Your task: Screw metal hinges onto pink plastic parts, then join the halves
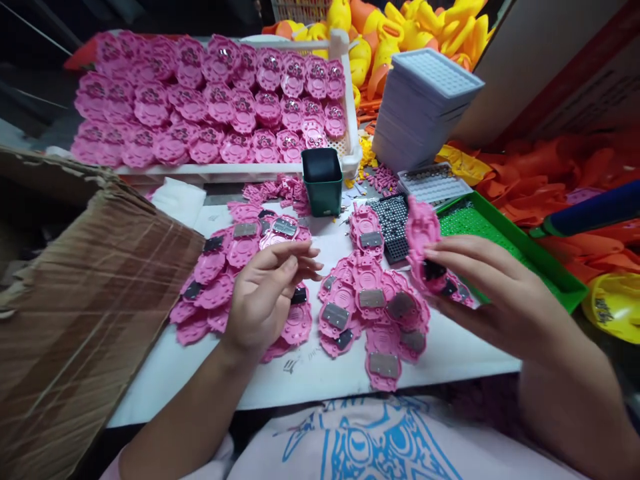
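My right hand [493, 277] holds a pink plastic casing [423, 227] upright between thumb and fingers, above the right side of the white work surface. A dark rectangular part shows low on that casing. My left hand [265, 297] hovers over the left group of pink casings [245, 250], its fingers loosely stretched and apart, with nothing visible in them. Between the two hands lies an overlapping pile of similar casings [371, 298], many with a grey metal plate and some with a black part.
Behind stands a white crate [353, 127] with rows of pink casings. A dark green cup [323, 190], a tall stack of white trays [420, 110], a black perforated tray [393, 230] and a green tray [545, 277] stand nearby. Cardboard [95, 287] rises at left.
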Demonstrator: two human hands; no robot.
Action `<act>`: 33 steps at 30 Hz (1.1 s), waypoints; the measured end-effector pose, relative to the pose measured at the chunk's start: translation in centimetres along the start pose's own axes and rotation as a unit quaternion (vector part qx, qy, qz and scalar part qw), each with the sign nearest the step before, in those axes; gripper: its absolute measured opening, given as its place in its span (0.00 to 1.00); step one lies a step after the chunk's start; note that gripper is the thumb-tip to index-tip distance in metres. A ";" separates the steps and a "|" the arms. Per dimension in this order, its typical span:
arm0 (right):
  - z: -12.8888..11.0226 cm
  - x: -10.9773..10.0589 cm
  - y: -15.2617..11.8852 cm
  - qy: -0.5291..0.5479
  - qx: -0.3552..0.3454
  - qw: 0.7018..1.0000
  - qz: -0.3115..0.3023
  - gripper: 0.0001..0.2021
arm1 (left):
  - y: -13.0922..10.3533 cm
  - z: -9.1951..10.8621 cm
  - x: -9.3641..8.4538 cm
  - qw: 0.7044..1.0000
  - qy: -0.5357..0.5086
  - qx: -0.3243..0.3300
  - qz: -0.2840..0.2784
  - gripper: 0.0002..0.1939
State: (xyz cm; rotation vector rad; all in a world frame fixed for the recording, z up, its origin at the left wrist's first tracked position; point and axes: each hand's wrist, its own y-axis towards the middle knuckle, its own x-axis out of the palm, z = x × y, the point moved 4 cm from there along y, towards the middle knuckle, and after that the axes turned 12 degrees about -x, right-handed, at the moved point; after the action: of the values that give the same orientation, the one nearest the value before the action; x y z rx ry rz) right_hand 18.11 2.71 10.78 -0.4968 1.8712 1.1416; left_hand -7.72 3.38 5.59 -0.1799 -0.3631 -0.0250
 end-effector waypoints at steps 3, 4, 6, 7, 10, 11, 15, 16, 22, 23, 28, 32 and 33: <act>2.0 0.5 -4.3 -0.061 0.026 0.992 -0.111 0.17 | 0.1 0.5 -0.4 1.000 0.010 0.020 0.008 0.09; 2.4 1.0 -5.6 -0.073 0.029 0.987 -0.142 0.17 | 0.2 0.7 -0.5 0.999 0.017 0.028 0.019 0.08; 3.0 1.9 -7.6 -0.080 0.026 0.979 -0.187 0.17 | 0.4 0.9 -0.8 0.997 0.038 0.041 0.046 0.07; 3.1 2.2 -8.2 -0.082 0.022 0.976 -0.199 0.18 | 0.4 1.0 -0.9 0.996 0.054 0.045 0.061 0.07; 3.0 2.8 -8.6 -0.085 0.027 0.973 -0.212 0.19 | 0.6 1.1 -1.1 0.988 0.108 0.058 0.094 0.06; 2.9 2.9 -8.4 -0.083 0.034 0.973 -0.214 0.18 | 0.6 1.0 -1.2 0.985 0.122 0.065 0.100 0.07; 2.6 3.1 -7.5 -0.065 0.076 0.973 -0.207 0.17 | 0.5 0.9 -1.0 0.980 0.148 0.085 0.098 0.08; 2.6 3.3 -7.3 -0.061 0.089 0.974 -0.200 0.16 | 0.4 0.8 -0.9 0.980 0.149 0.085 0.096 0.08; 2.4 4.0 -7.1 -0.034 0.153 0.977 -0.146 0.11 | 0.3 0.9 -0.7 0.982 0.149 0.076 0.086 0.07; 2.3 4.0 -7.1 -0.026 0.156 0.977 -0.141 0.11 | 0.3 0.9 -0.7 0.982 0.151 0.073 0.085 0.07; 1.9 4.2 -7.1 0.023 0.155 0.980 -0.124 0.12 | 0.3 0.8 -0.7 0.982 0.154 0.066 0.085 0.07; 2.1 4.1 -7.5 0.032 0.169 0.979 -0.109 0.13 | 0.4 0.6 -0.8 0.984 0.144 0.071 0.082 0.06; 2.1 4.1 -7.5 0.035 0.167 0.979 -0.111 0.14 | 0.4 0.6 -0.8 0.984 0.143 0.071 0.082 0.06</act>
State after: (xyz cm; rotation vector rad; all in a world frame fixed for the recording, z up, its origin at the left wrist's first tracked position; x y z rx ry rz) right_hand 22.07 1.14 3.10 -0.5411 1.9617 0.6541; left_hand -8.65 3.86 5.80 -0.0620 -0.0612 0.1364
